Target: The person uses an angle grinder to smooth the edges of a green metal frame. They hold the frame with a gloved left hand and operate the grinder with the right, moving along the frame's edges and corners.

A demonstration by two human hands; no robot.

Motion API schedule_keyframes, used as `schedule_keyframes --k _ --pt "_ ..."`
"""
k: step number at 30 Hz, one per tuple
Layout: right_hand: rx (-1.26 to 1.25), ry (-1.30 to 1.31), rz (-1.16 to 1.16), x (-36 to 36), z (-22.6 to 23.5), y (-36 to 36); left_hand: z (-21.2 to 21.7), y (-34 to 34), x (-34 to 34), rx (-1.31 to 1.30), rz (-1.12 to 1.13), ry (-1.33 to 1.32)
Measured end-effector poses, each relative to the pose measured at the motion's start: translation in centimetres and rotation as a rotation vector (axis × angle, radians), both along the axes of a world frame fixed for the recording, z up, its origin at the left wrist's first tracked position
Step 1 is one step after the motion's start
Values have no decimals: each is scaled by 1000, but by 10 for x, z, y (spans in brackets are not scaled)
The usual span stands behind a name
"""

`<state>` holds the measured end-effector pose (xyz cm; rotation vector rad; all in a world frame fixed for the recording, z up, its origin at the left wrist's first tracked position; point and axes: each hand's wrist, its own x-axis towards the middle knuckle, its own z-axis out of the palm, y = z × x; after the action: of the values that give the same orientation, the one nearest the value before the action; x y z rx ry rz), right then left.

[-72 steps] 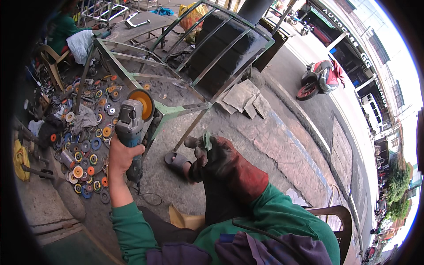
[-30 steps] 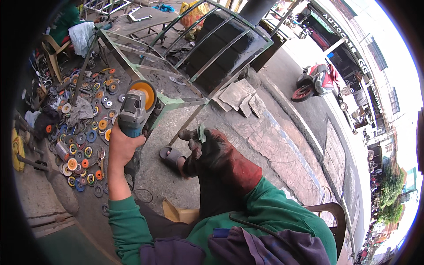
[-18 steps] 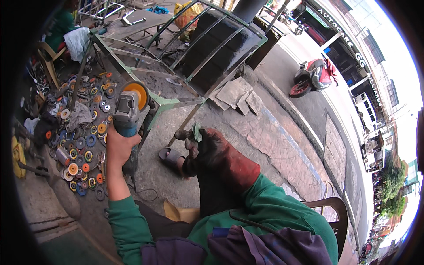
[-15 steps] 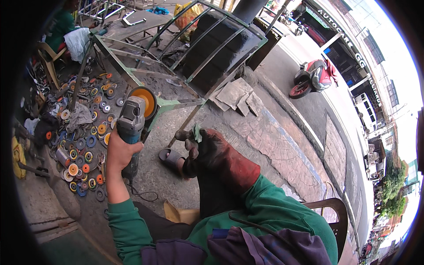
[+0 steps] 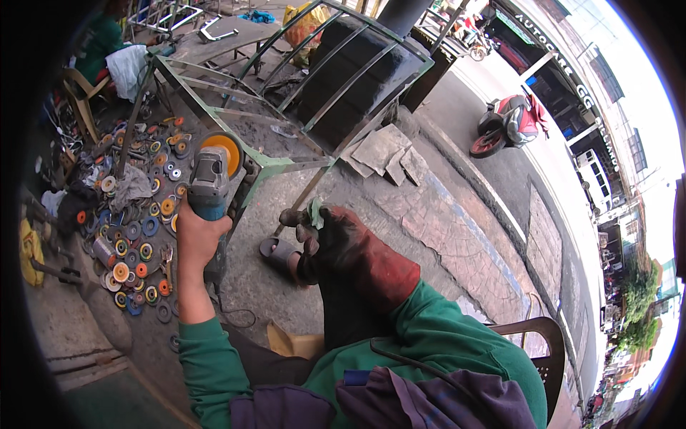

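Note:
My bare left hand [image 5: 201,232] is wrapped round the body of an angle grinder [image 5: 209,182] with an orange disc [image 5: 227,154]. The disc sits right at the corner of a green-painted metal frame [image 5: 268,168]; whether it touches cannot be told. My right hand [image 5: 339,239] wears a dark and red work glove, its fingers curled inward near a slanting leg of the frame. A pale green scrap [image 5: 315,213] shows at the glove's fingers; I cannot make out whether it is held or part of the glove.
Many used grinding discs [image 5: 132,247] lie heaped on the floor at left. Broken flat slabs [image 5: 386,154] lie beyond the frame, beside the road. A parked motorcycle [image 5: 507,125] stands on the road. Another person [image 5: 96,46] sits at far left. A sandalled foot [image 5: 282,257] is below my gloved hand.
My left hand has shifted the grinder slightly left and up, its disc tilting along the frame's corner. My right hand stays almost where it was. Another motorcycle has appeared on the far road.

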<state>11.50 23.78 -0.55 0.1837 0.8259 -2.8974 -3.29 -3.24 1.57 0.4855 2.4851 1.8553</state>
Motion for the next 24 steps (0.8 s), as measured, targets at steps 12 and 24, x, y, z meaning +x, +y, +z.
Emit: schedule_keyframes --k 12,24 --pt "353 -72 -54 3 33 -31 -3 1 9 21 -101 -61" --pt "214 16 -29 4 35 -30 -8 0 18 80 -75 -92"
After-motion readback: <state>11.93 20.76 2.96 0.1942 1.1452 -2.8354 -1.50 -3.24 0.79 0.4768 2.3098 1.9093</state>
